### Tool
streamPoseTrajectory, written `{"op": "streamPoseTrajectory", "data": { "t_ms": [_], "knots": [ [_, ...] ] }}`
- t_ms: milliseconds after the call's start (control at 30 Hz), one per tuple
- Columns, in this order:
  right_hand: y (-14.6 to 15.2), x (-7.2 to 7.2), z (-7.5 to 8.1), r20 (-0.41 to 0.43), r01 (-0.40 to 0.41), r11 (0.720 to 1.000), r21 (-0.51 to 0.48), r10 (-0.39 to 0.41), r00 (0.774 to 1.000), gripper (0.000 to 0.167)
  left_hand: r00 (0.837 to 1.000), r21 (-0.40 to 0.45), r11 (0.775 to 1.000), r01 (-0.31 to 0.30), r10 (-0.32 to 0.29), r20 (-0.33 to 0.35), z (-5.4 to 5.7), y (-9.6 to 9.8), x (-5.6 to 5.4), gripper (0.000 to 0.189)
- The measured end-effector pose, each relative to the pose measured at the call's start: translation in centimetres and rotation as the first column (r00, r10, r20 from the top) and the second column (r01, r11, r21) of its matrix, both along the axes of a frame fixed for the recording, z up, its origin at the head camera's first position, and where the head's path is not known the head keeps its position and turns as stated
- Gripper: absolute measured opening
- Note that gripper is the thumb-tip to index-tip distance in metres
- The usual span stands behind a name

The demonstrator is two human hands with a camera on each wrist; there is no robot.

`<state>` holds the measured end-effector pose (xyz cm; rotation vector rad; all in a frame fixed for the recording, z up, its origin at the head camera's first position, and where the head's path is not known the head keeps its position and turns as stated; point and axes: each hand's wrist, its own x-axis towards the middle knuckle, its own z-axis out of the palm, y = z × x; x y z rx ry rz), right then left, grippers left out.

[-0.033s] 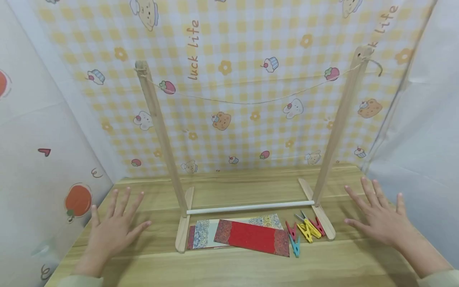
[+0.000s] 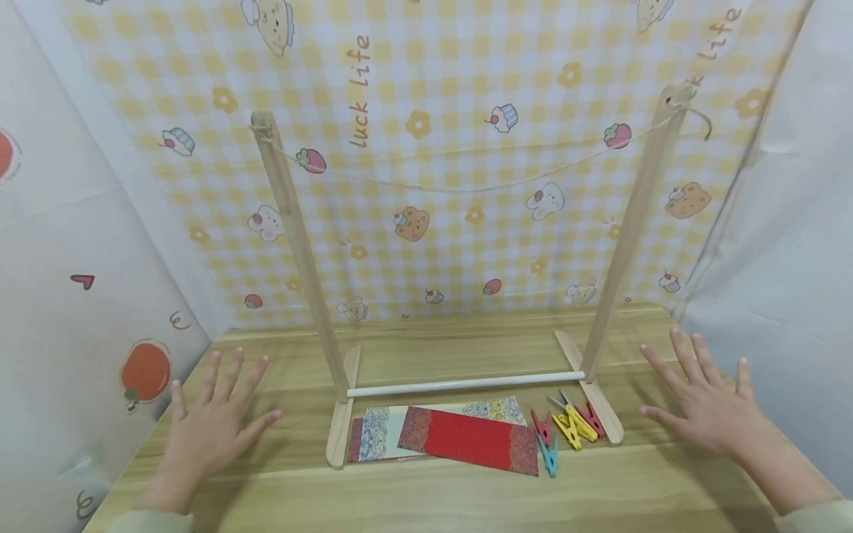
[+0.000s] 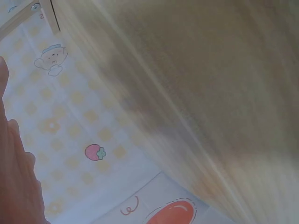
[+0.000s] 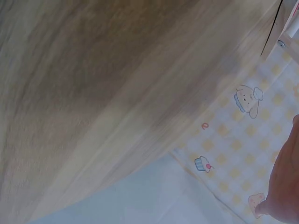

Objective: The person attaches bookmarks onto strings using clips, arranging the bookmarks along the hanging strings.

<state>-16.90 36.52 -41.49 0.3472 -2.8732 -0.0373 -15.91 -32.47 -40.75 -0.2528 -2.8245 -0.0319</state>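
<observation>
Two bare hands frame the head view, fingers spread on both. The left hand (image 2: 208, 433), at the lower left of the frame, has its thumb angled out toward the center; the right hand (image 2: 713, 411), at the lower right, mirrors it. Both are over the wooden table (image 2: 400, 507), though whether either palm touches it I cannot tell.

Between them, well apart from both, stands a wooden rack: its left post (image 2: 300, 252) and right post (image 2: 626, 244) lean outward in the view, a string (image 2: 460, 192) sagging between their tops and a white rod (image 2: 466, 384) joining them low down.

At the lower center, in front of the rod, a red card (image 2: 474, 442) lies slantwise over a pale patterned card (image 2: 375, 435). Just right of these sit clothespins (image 2: 581, 422) in red, yellow and blue, close to the rack's right foot (image 2: 603, 413). A checked cloth (image 2: 460, 89) fills the upper background.
</observation>
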Motion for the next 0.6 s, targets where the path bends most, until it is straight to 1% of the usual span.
{"op": "streamPoseTrajectory", "data": {
  "t_ms": [267, 467, 600],
  "knots": [
    [-0.24, 0.35, -0.40, -0.011, -0.004, 1.000, 0.000, 0.004, 1.000, 0.099, 1.000, 0.001, 1.000, 0.001, -0.001, 0.027, -0.28, 0.08, 0.36, 0.086],
    [-0.33, 0.34, -0.21, -0.011, 0.004, 1.000, -0.010, -0.004, 1.000, 0.097, 1.000, -0.004, 1.000, 0.017, -0.017, 0.000, -0.28, 0.30, 0.18, 0.085],
    [-0.42, 0.39, -0.24, -0.010, 0.007, 1.000, -0.008, -0.007, 1.000, 0.096, 1.000, -0.006, 1.000, 0.015, -0.015, 0.006, -0.23, 0.62, 0.09, 0.085]
  ]
}}
